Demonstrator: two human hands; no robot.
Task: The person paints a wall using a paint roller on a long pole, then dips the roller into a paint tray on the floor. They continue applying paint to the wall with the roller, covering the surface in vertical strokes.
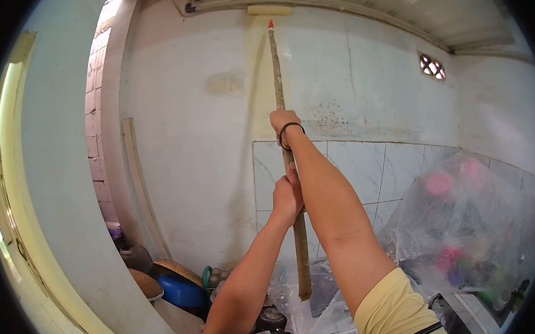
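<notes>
A long wooden pole (276, 64) rises in front of me, with a paint roller (269, 10) at its top against the upper wall. My right hand (286, 124), with a dark band at the wrist, is wrapped round the pole at mid-height. Lower down, my left hand (288, 195) grips the same pole, its thumb pointing up along it. The pole's bare lower end hangs below my hands. Behind the pole, a pale yellow strip of paint (260, 76) runs down the light wall (186, 102).
Clear plastic sheeting (410, 217) covers things at the right. White tiles (352, 165) line the lower wall. A blue basin (183, 291) and woven baskets (180, 271) lie at the lower left. A wooden plank (143, 178) leans on the left wall; a vent (432, 66) is upper right.
</notes>
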